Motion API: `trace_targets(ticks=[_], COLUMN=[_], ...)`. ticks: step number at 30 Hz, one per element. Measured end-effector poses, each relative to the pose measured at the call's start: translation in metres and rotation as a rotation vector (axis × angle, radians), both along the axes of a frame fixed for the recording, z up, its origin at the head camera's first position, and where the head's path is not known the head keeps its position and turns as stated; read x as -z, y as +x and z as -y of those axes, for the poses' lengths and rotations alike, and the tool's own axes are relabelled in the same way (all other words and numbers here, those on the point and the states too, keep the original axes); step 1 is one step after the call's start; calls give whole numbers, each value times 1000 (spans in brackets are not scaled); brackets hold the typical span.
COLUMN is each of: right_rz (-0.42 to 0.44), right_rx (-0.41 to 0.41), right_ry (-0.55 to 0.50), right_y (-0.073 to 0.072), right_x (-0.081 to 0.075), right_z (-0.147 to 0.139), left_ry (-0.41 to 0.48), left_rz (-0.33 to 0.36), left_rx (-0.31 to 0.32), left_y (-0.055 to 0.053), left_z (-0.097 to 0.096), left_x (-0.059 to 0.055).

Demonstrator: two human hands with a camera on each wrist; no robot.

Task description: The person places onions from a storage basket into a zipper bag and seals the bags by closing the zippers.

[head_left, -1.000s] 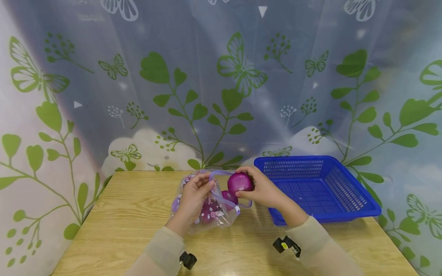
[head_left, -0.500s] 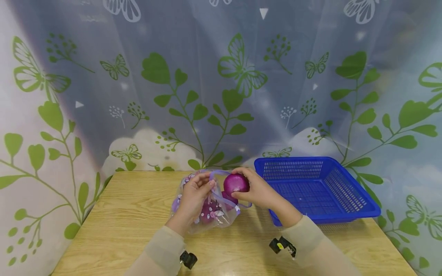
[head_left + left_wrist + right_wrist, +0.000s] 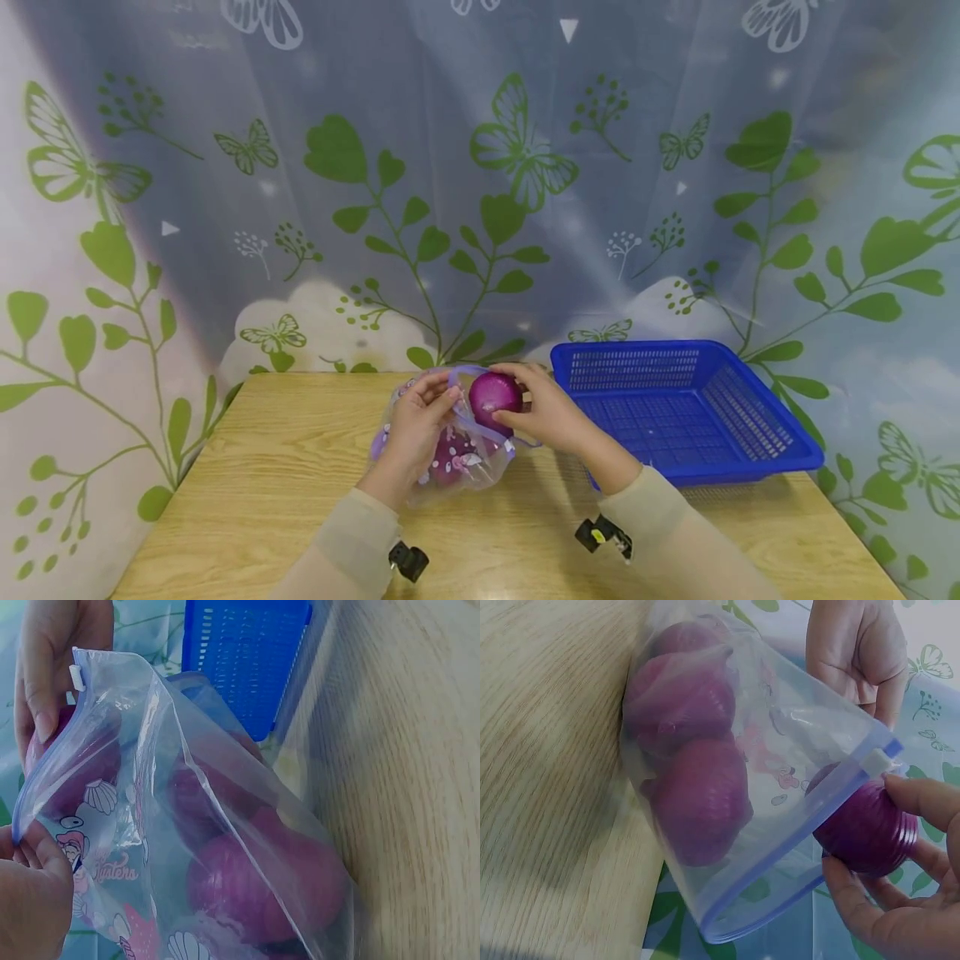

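Observation:
A clear zip bag (image 3: 480, 473) with a purple slider rim and printed cartoon shells lies on the table. Inside it are several red onions (image 3: 701, 799), seen through the plastic in both wrist views. My left hand (image 3: 414, 421) pinches the rim of the bag at its mouth. Another red onion (image 3: 493, 402) is gripped between the thumb and fingers of my right hand (image 3: 546, 412). That onion sits at the bag's mouth, partly inside the rim in the right wrist view. The white slider (image 3: 876, 762) lies close to the right thumb.
A blue plastic basket (image 3: 750, 467) with slotted walls stands to the right of the bag, with no onions visible in it. The wooden table (image 3: 285, 467) ends at a curtain (image 3: 420, 250) with leaves and butterflies.
My right hand has moved left with the onion, from beside the bag's mouth into its opening. The left hand has stayed at the rim almost unmoved.

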State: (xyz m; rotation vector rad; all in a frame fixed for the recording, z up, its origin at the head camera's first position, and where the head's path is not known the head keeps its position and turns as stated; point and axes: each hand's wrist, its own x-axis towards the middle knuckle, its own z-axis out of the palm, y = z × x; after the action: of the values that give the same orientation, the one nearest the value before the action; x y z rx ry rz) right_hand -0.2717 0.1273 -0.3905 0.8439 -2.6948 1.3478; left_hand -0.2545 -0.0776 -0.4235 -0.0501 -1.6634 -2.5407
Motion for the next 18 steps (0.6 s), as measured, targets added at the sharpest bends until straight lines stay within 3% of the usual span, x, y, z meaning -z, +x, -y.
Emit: trace_targets(ticks=[8, 18], right_rz=[-1, -13], right_rx=[31, 65], right_ry=[-115, -88], right_y=[3, 5], right_x=[-7, -14], right_z=[-6, -15], left_ry=[64, 80], left_rz=[-24, -20], left_rx=[1, -14], left_y=[-1, 0], left_z=[7, 8], left_x=[-2, -5])
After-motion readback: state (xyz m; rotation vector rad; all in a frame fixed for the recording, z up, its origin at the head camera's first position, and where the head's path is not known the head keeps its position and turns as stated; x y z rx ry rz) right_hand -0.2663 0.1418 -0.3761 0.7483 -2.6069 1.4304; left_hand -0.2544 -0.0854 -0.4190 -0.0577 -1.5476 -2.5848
